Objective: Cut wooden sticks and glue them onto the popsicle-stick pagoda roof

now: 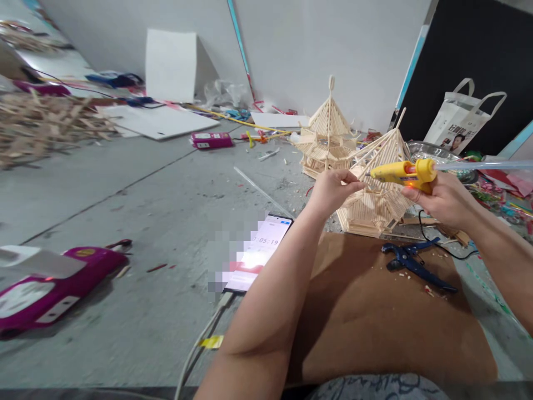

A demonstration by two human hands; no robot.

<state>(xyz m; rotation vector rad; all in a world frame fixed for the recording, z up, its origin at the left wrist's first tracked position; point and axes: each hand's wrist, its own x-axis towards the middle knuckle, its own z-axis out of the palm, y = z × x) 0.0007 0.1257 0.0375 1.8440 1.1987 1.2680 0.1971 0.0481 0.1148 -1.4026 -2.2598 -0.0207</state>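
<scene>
My right hand is wrapped round a yellow glue gun with a clear glue stick jutting out behind it. The gun's nozzle points left at the roof edge of a wooden stick pavilion model. My left hand is closed in a pinch on that same roof edge, right by the nozzle; whether a loose stick is between the fingers is hidden. The model stands at the far edge of a brown cardboard sheet.
A second stick pavilion stands behind the first. Blue cutters lie on the cardboard. A phone showing a timer lies on the grey floor. Magenta boxes, a stick pile, white boards and a paper bag surround.
</scene>
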